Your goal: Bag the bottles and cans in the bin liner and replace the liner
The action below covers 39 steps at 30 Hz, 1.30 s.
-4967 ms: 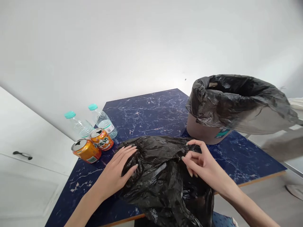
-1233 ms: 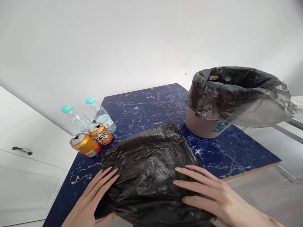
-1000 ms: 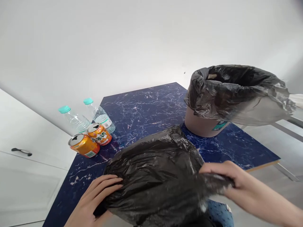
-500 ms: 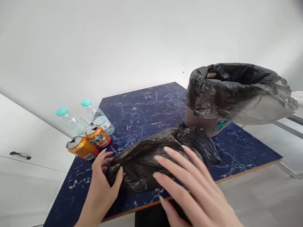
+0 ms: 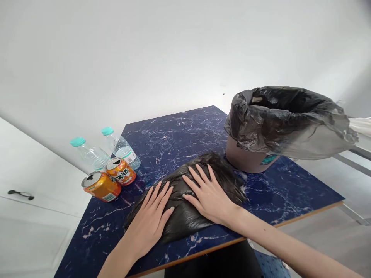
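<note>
A black plastic bag point(image 5: 185, 220) lies folded over near the front of the blue marbled table point(image 5: 168, 135). My left hand point(image 5: 150, 222) rests flat on its left part, fingers stretched out. Across the bag's right part, my right hand point(image 5: 207, 193) is spread with the palm down. The bag looks flattened beneath both hands, and nothing is held in either. Just left of the bag stand two opened orange drink cans, a front one point(image 5: 101, 187) and a rear one point(image 5: 121, 172).
Behind the cans are two clear bottles with turquoise caps, a left one point(image 5: 91, 152) and a right one point(image 5: 121, 148). At the right, a brown bin point(image 5: 243, 156) wears a black liner point(image 5: 261, 123) folded over its rim. A white wall rises behind the table.
Both hands have come down flat onto the bag; my right hand has moved farther forward onto it. The bag is flatter, and its right end reaches less far right.
</note>
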### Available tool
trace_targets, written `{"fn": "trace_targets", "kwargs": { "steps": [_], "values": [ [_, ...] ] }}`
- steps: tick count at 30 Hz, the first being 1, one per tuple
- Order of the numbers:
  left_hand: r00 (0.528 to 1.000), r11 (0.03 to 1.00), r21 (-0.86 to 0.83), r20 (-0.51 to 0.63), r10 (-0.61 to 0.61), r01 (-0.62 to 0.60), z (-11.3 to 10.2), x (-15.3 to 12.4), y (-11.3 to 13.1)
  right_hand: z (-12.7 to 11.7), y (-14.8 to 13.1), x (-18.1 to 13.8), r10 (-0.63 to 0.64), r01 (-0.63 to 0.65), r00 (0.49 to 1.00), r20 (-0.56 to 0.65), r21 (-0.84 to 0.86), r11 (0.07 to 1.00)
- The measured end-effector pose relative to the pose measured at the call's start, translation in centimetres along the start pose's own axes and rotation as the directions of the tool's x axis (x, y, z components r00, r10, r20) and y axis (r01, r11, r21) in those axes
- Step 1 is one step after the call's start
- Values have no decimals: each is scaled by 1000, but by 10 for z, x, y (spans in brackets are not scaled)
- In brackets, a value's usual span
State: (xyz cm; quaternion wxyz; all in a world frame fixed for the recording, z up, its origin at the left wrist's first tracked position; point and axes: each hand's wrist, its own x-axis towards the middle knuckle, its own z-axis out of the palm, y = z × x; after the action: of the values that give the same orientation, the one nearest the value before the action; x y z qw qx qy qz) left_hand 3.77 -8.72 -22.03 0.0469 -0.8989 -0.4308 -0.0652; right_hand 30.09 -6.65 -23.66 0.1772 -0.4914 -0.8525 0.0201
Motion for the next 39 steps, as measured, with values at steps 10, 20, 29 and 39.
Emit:
{"fn": "trace_targets", "kwargs": {
  "steps": [10,20,29,39],
  "values": [
    [998,998,12,-1,-63,63,-4,-28,-16,-1,44,-8,101,-107,988,119,46,993],
    [983,989,-44,-108,-148,144,-16,-76,-43,5,57,-10,36,-40,997,68,57,998],
    [964,978,-59,-165,-209,202,-12,-87,-36,-22,9,-39,-63,59,987,-146,-33,998],
    [874,955,11,-407,-267,297,-28,-86,-39,-27,17,-77,-88,75,990,-110,-117,990]
  ]
}}
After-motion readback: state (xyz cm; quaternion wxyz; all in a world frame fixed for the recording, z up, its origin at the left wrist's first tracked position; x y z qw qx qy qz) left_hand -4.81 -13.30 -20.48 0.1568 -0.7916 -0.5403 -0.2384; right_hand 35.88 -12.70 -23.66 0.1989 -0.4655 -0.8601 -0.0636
